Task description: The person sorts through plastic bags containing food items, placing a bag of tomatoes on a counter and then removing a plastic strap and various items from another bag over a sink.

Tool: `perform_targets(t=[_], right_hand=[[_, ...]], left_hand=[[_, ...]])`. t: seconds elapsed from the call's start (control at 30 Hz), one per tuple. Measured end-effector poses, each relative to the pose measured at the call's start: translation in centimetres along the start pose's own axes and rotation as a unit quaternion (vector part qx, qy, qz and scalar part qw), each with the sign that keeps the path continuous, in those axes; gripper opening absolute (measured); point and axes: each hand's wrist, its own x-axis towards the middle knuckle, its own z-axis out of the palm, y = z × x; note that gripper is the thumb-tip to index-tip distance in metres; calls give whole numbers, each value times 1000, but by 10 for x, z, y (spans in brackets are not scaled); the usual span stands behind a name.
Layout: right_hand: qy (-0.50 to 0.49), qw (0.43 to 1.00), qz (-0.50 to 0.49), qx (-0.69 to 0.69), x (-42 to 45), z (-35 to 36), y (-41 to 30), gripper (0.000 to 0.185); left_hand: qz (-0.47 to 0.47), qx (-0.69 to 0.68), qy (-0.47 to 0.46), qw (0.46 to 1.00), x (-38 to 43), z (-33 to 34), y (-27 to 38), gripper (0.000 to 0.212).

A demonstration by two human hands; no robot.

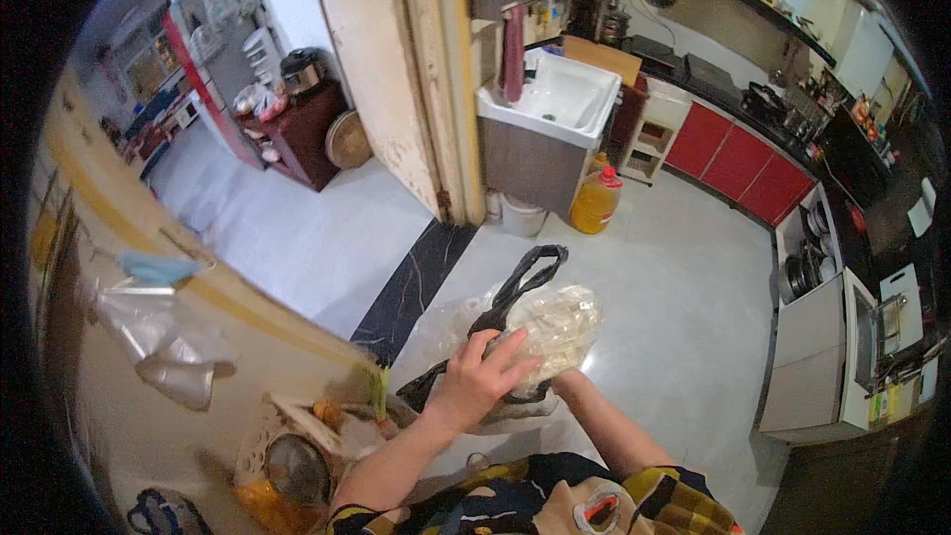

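A clear plastic bag with pale contents (pixel 559 331) is held in front of my body, above the floor. My left hand (pixel 487 371) lies over its near left side with the fingers spread across it. Beneath the bag reaches my right hand (pixel 568 382), mostly hidden by the bag. A black plastic bag (pixel 513 293) with a looped handle bunches up behind and below the clear bag. More thin clear plastic (pixel 446 323) spreads out to the left of it.
A doorway frame (pixel 446 89) and dark threshold (pixel 416 282) lie ahead left. Ahead stand a white sink (pixel 565 100), a yellow oil jug (pixel 596 200) and a white bucket (pixel 522 215). Red cabinets (pixel 732 156) line the right. A storage rack (pixel 286 416) with vegetables is near left.
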Motion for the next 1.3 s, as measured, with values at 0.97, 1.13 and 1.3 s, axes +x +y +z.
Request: perform_targets(t=[0.97, 1.13, 1.3], right_hand=[[237, 968, -9, 85, 23, -325, -297, 35], [302, 944, -16, 131, 56, -355, -334, 33], [312, 931, -21, 187, 91, -392, -360, 33]], left_hand=[[305, -288, -234, 877, 423, 224, -26, 80], [351, -349, -247, 833, 501, 268, -53, 77], [303, -387, -359, 793, 580, 305, -71, 60]])
